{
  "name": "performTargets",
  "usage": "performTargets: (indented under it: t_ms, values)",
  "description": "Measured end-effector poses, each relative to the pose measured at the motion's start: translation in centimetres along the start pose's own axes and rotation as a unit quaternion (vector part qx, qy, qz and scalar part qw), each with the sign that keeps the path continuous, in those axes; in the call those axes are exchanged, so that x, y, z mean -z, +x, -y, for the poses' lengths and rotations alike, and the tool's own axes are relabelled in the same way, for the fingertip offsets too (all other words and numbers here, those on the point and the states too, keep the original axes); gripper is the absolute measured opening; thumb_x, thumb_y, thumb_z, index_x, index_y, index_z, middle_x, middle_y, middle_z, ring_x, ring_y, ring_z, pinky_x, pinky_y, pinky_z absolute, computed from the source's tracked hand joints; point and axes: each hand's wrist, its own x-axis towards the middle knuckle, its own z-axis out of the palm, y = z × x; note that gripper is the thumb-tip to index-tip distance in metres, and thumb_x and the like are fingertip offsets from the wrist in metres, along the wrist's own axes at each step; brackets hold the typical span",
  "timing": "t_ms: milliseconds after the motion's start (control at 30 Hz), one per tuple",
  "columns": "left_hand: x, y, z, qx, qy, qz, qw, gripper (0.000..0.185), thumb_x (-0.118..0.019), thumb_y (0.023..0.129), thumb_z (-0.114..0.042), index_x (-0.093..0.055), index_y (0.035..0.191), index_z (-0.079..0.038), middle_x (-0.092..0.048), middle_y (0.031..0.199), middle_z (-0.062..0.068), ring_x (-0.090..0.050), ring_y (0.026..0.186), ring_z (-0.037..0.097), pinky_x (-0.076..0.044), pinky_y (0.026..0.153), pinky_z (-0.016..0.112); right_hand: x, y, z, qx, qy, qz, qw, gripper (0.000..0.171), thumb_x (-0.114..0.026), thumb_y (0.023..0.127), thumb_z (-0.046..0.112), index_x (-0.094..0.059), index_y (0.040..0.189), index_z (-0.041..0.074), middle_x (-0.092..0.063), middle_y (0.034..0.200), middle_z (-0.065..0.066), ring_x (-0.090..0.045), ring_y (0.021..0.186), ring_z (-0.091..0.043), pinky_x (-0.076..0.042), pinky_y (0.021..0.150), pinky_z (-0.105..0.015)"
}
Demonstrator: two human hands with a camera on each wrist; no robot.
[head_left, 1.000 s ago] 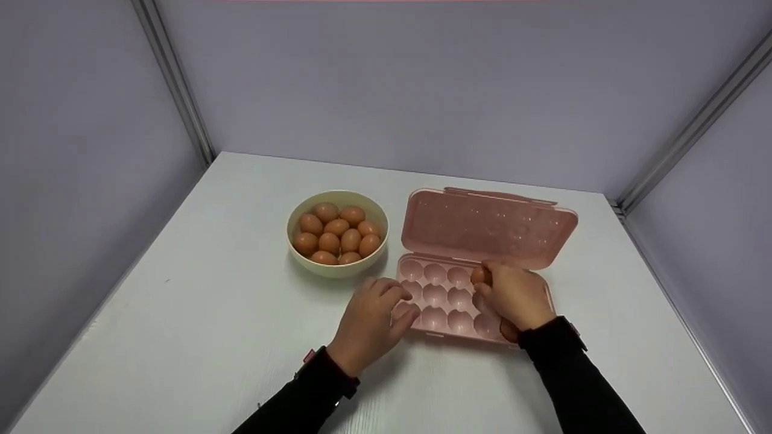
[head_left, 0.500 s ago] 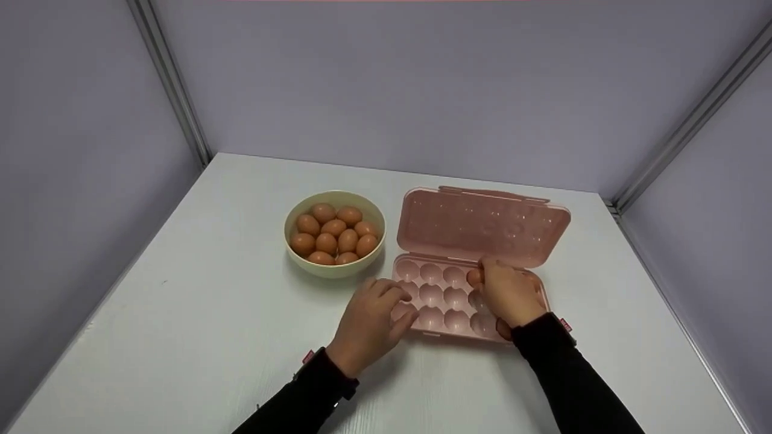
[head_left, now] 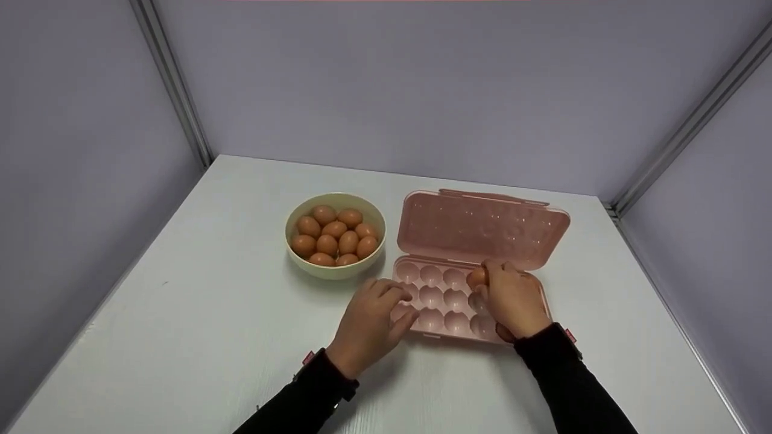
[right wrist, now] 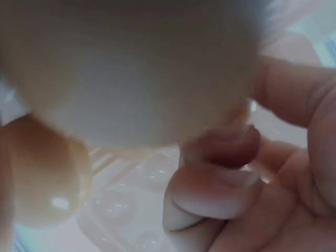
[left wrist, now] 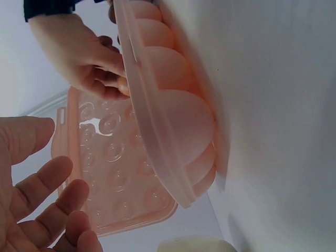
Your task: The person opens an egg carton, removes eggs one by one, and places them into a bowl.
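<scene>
Egg sits in the far row of the pink egg tray, fourth cup from the tray's left end, with the right hand curled over it and its fingertips pinching the shell; a second ago the hand was in almost the same spot, so it's barely moved and hasn't let go yet, which to me reads as the egg being seated but not released. Left hand rests at the tray's near left corner, fingers bent loosely against the rim, steadying it, same as before. Cream bowl of brown eggs stands just left of the tray, toward the middle of the desk, and the lid lies flipped open behind. Left wrist view: left hand's fingers spread and relaxed beside the tray's edge, gripping nothing, with the right hand further off holding the egg. Right wrist view is a blurry close-up: curled fingers and the egg at the left, dimpled lid behind
</scene>
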Motion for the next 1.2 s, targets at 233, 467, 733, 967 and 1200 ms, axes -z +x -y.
performTargets:
  t_ms: [233,467,733,967,1200]
  values:
    - [0.7,0.0,-0.9,-0.02,-0.048,-0.021,0.9984,0.035,-0.086,0.092,-0.03,-0.074,0.121,-0.015,-0.072,0.123,0.001,-0.067,0.116,0.017,-0.057,0.102,0.033,1.3,-2.5,1.7,-0.019,0.307,0.092,0.947,0.049,-0.07,0.105,0.031,-0.059,0.146,0.008,-0.071,0.124,-0.011,-0.066,0.098,-0.02,-0.056,0.085,-0.034]
    - [1.4,0.0,-2.2,-0.084,-0.099,0.0,0.9915,0.056,-0.086,0.091,-0.031,-0.067,0.141,-0.014,-0.067,0.139,0.008,-0.066,0.128,0.019,-0.059,0.105,0.032,-0.3,-4.6,3.6,-0.024,0.607,0.247,0.755,0.041,-0.054,0.113,0.033,-0.051,0.149,0.013,-0.058,0.101,-0.001,-0.051,0.08,-0.011,-0.043,0.071,-0.024]
    - [1.1,-0.2,-2.1,-0.112,-0.108,0.018,0.9877,0.051,-0.089,0.087,-0.014,-0.07,0.134,-0.013,-0.068,0.135,0.005,-0.069,0.124,0.017,-0.058,0.102,0.023,-1.9,-5.4,3.9,0.028,0.726,0.298,0.619,0.032,-0.036,0.118,0.027,-0.061,0.136,0.017,-0.061,0.104,0.009,-0.052,0.085,-0.007,-0.041,0.077,-0.023]
    - [1.3,0.0,-1.7,-0.123,-0.11,0.011,0.9863,0.043,-0.086,0.09,-0.011,-0.071,0.13,-0.011,-0.07,0.132,0.004,-0.07,0.124,0.015,-0.056,0.106,0.022,-2.1,-5.3,4.2,0.026,0.71,0.286,0.643,0.028,-0.04,0.118,0.027,-0.06,0.134,0.015,-0.061,0.1,0.009,-0.053,0.086,-0.008,-0.041,0.078,-0.024]
    - [3.0,1.1,0.3,-0.067,-0.078,-0.034,0.9941,0.043,-0.087,0.09,-0.013,-0.072,0.129,-0.01,-0.072,0.129,0.006,-0.074,0.114,0.016,-0.061,0.095,0.026,-1.6,-5.3,3.6,-0.035,0.63,0.209,0.747,0.039,-0.054,0.113,0.028,-0.057,0.144,0.005,-0.07,0.114,0.003,-0.054,0.086,-0.009,-0.046,0.077,-0.023]
